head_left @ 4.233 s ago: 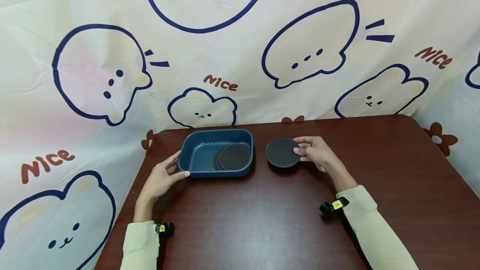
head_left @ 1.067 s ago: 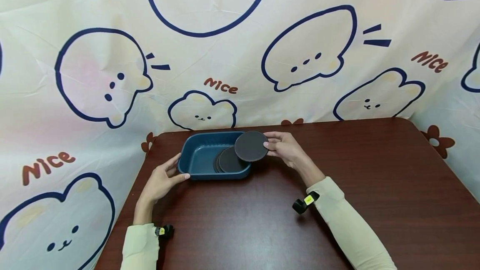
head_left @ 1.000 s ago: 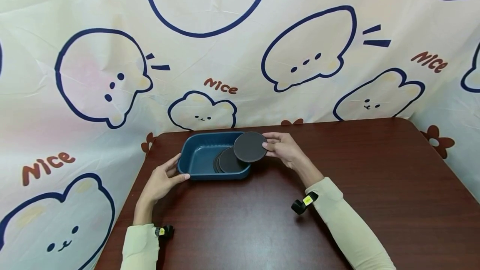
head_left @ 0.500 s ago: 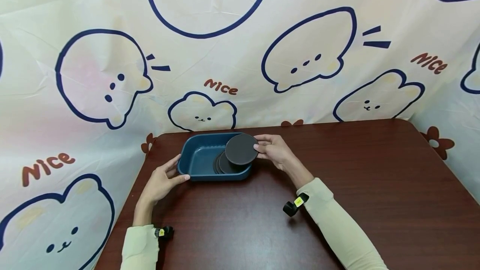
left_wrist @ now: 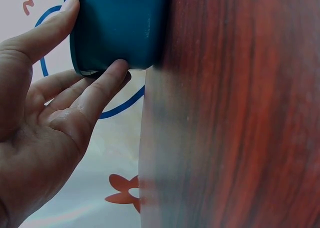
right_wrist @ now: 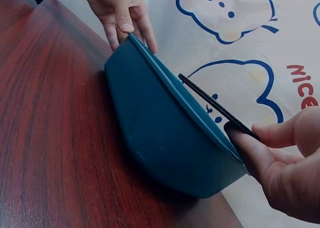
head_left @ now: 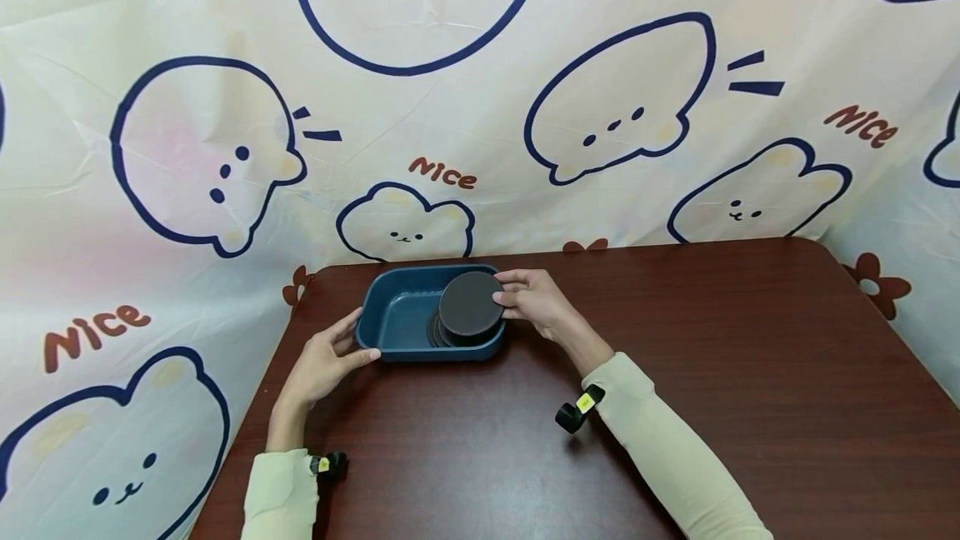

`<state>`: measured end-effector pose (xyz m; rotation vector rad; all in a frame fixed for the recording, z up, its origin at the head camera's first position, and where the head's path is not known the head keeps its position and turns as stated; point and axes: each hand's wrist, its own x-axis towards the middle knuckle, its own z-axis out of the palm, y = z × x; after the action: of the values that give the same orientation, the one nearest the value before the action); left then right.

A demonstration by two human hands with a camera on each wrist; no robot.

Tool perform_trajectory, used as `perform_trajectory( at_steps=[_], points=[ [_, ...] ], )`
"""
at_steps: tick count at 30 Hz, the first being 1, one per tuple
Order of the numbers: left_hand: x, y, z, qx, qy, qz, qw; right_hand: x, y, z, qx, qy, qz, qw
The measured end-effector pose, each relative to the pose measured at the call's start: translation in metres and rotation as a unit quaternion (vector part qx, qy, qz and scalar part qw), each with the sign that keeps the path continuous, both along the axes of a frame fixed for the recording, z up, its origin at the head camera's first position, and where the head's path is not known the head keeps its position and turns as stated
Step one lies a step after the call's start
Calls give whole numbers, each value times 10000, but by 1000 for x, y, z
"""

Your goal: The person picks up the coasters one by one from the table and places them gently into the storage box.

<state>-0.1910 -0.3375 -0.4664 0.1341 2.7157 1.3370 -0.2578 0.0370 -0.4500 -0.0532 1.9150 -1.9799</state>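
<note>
A blue rectangular basin [head_left: 397, 354] stands near the table's back edge. My left hand [head_left: 318, 363] grips its left end, thumb at the front corner and fingers against the outer wall, as the left wrist view also shows. Between thumb and fingers my right hand [head_left: 536, 302] pinches the right edge of a thin round black coaster [head_left: 471, 303]. Seen edge-on in the right wrist view, that coaster [right_wrist: 210, 101] hovers just above the basin's rim. Under it, several similar dark coasters [head_left: 435, 332] lie overlapping in the basin's right half, mostly hidden by the held one.
The brown wooden table [head_left: 465, 448] stretches in front of and to the right of the basin. Behind it hangs a pale curtain [head_left: 495, 215] printed with cartoon figures. Both wrists wear small black cameras [head_left: 581, 408].
The right hand has carried the coaster leftwards, from the table's area right of the basin, past the rim, to over the coasters inside. The left hand has kept its place on the basin.
</note>
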Motion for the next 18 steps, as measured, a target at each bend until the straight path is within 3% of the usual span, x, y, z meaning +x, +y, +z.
perform_trajectory(
  at_steps=[10,18],
  points=[
    [0,0,0,-9,-27,13,10000,2,-8,4,164,84,122,9998],
    [0,0,0,-24,-30,38,10000,3,-17,6,638,253,80,9976]
  ],
)
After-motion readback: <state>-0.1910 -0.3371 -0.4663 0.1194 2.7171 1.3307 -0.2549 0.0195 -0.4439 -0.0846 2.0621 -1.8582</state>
